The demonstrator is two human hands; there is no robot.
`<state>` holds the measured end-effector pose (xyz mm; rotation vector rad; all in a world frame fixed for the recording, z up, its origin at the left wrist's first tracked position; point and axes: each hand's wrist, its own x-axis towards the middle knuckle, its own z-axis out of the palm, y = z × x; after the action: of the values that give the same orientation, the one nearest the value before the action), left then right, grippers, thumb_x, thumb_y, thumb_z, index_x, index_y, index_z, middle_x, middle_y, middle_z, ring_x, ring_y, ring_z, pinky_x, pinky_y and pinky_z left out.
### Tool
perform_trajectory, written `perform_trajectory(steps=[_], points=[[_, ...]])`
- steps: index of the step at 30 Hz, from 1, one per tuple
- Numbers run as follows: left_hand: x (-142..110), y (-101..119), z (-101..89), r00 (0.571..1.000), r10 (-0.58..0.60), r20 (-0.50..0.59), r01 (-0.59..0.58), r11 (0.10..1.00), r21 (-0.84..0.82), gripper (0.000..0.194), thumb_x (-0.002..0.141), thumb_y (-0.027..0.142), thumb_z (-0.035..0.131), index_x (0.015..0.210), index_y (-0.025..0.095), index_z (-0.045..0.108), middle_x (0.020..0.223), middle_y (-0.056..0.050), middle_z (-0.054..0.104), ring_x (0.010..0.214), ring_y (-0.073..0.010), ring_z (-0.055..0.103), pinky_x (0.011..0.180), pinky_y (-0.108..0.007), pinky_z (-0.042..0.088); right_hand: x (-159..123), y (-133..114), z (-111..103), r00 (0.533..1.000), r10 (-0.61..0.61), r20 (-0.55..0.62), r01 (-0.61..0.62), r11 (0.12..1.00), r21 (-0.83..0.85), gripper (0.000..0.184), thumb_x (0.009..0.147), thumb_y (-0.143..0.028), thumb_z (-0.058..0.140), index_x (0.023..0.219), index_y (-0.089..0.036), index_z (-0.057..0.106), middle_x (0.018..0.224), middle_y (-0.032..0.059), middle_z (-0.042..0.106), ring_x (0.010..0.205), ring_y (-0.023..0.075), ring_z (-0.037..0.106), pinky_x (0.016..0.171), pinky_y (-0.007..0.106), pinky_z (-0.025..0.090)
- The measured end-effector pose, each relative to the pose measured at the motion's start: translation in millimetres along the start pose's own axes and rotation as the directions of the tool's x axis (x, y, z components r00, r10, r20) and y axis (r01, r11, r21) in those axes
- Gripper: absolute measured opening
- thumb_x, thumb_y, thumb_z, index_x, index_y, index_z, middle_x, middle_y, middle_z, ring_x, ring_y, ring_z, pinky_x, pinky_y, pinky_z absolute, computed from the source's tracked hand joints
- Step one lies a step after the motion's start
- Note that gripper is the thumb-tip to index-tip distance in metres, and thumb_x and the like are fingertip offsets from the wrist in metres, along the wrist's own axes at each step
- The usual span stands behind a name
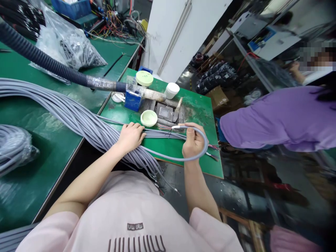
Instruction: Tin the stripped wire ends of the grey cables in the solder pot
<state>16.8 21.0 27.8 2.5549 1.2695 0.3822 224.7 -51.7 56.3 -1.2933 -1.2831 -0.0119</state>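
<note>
My right hand pinches a grey cable that bends round in a loop. The cable's stripped end, with thin coloured wires, points left, close to a solder pot. My left hand is curled over several grey cables at the edge of a thick cable bundle. Its fingertips press on them, and its palm side is hidden. Other stripped ends stick out beyond my right hand over the green board. More cable ends hang down in front of my body.
Near the pot are an open pale-green tub, a green lid, a white cup and a scraper. A ribbed hose ends at a blue block. A person in purple is at the right.
</note>
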Motion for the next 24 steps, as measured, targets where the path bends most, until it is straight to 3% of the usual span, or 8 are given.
perform_trajectory(steps=[4, 11, 15, 24], points=[[4.3, 0.5, 3.9, 1.000, -0.022, -0.008, 0.023, 0.993, 0.113, 0.039, 0.094, 0.040, 0.045, 0.121, 0.016, 0.059, 0.120, -0.013, 0.062, 0.109, -0.0294, 0.053, 0.087, -0.042, 0.039, 6.5, 12.9, 9.7, 0.993, 0.112, 0.019, -0.114, 0.989, 0.093, 0.019, 0.092, -0.035, 0.053, 0.091, -0.020, 0.064, 0.083, 0.0041, 0.072, 0.078, 0.0197, 0.071, 0.075, 0.036, 0.056], [-0.1, -0.9, -0.5, 0.998, -0.027, 0.054, 0.021, 0.993, 0.120, 0.037, 0.096, 0.041, 0.040, 0.093, 0.016, 0.067, 0.098, -0.012, 0.065, 0.098, -0.0278, 0.057, 0.076, -0.038, 0.039, 17.7, 18.5, 20.7, 0.987, 0.159, 0.036, -0.162, 0.981, 0.108, 0.023, 0.088, -0.040, 0.057, 0.087, -0.019, 0.067, 0.075, 0.0027, 0.072, 0.071, 0.0183, 0.070, 0.070, 0.034, 0.057], [-7.4, -0.8, -5.4, 0.995, 0.008, 0.098, -0.017, 0.996, 0.088, 0.042, 0.097, 0.039, 0.036, 0.082, 0.016, 0.067, 0.089, -0.009, 0.065, 0.088, -0.0243, 0.060, 0.071, -0.035, 0.040, 30.0, 18.5, 28.7, 0.993, 0.111, 0.046, -0.115, 0.990, 0.087, 0.022, 0.087, -0.039, 0.059, 0.084, -0.019, 0.068, 0.073, 0.0021, 0.072, 0.069, 0.0180, 0.069, 0.068, 0.032, 0.057], [-10.7, -2.1, -1.5, 0.999, 0.008, 0.034, -0.010, 0.997, 0.073, 0.045, 0.098, 0.040, 0.034, 0.081, 0.016, 0.068, 0.087, -0.009, 0.064, 0.089, -0.0238, 0.058, 0.069, -0.035, 0.038, 55.2, 25.0, 58.5, 0.982, 0.051, 0.182, -0.061, 0.997, 0.051, 0.020, 0.089, -0.037, 0.057, 0.083, -0.021, 0.067, 0.075, 0.0017, 0.072, 0.072, 0.0180, 0.070, 0.072, 0.031, 0.056]])
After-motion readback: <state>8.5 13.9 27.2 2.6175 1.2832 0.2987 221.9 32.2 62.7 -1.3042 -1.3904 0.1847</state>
